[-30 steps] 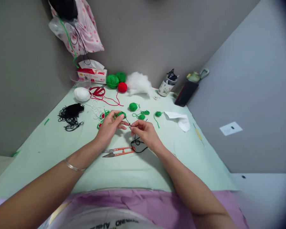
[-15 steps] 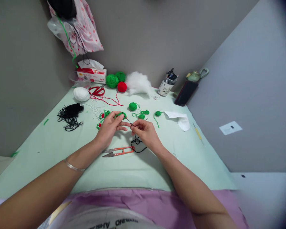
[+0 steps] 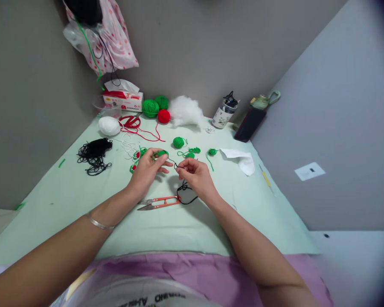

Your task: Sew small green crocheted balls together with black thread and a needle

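Note:
My left hand (image 3: 147, 170) is closed on a small green crocheted piece (image 3: 161, 154), pinched between thumb and fingers. From that piece a black yarn strand (image 3: 172, 160) runs across to my right hand (image 3: 194, 174), whose thumb and fingers pinch it near a small loop. The rest of the strand hangs below the right hand in loose coils on the table. Just under both hands lie thread snips (image 3: 163, 202) with orange handles, the coils touching their handle end. Partly behind my left hand are green and red crocheted pieces (image 3: 135, 162).
A black yarn tangle (image 3: 97, 153) and a white yarn ball (image 3: 109, 126) lie on the left. Along the back stand a tissue box (image 3: 124, 102), green yarn balls (image 3: 150, 108), stuffing (image 3: 185, 111), a pen holder (image 3: 223, 116) and a phone (image 3: 250, 124). A yellow-handled hook (image 3: 266, 178) lies right.
My hands have moved slightly apart. The black strand between them now hangs slacker and wavier, and the fingers of my left hand have drawn back from the loop.

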`<state>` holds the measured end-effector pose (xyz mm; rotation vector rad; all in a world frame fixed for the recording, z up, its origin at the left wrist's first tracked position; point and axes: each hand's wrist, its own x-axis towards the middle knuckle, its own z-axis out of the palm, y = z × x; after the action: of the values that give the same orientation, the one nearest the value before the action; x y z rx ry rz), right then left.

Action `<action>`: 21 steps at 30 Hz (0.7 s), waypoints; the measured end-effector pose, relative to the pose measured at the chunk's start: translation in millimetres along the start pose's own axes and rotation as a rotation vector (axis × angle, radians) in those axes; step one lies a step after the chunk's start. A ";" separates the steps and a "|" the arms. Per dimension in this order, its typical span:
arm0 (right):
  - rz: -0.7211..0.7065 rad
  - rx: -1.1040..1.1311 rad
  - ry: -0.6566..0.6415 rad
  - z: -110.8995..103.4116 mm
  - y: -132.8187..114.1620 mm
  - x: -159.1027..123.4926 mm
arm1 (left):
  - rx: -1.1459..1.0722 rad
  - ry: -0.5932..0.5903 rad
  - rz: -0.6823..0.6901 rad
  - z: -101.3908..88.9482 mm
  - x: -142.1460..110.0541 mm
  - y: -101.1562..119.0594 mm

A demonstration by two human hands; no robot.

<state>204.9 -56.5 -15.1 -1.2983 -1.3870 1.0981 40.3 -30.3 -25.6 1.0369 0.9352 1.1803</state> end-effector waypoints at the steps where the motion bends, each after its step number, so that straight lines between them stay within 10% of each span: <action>1: -0.007 0.002 0.007 0.0 -0.2 0.0 | 0.019 -0.007 -0.005 0.6 -0.7 -0.6; 21: -0.034 -0.029 0.054 -8.7 -0.8 3.7 | -0.167 -0.177 -0.215 -2.5 0.2 10.8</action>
<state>213.2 -52.7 -12.5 -1.3111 -1.3848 1.0165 35.1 -29.0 -15.9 0.8685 0.7741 0.9544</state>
